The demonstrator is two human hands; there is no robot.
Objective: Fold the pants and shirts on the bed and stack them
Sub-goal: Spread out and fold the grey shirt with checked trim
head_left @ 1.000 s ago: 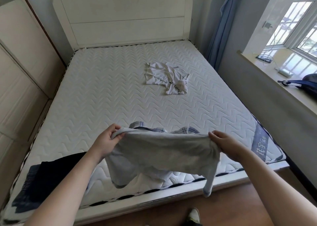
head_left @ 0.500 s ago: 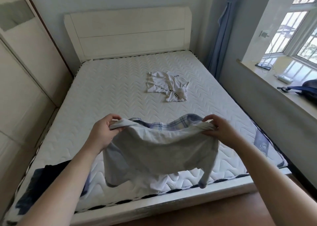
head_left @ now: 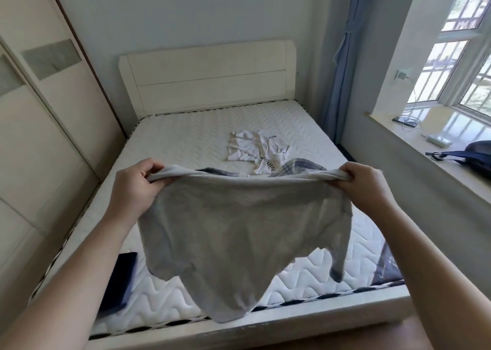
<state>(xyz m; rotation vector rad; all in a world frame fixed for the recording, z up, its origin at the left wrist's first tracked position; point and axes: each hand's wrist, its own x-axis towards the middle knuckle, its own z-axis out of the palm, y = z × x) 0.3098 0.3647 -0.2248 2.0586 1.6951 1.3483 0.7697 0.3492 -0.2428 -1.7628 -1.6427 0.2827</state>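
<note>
Grey shirt (head_left: 239, 217) held spread above the bed (head_left: 186, 137).
Left hand (head_left: 132, 187) and right hand (head_left: 364, 185) each pinched its top edge; laying it flat for folding appeared next.

— Where are you?
— My bedroom at home: a bed (head_left: 202, 137) with a bare quilted mattress and cream headboard (head_left: 210, 76), a wardrobe (head_left: 39, 126) to my left, a blue curtain (head_left: 342, 65), and a window (head_left: 462, 57) over a sill.
</note>
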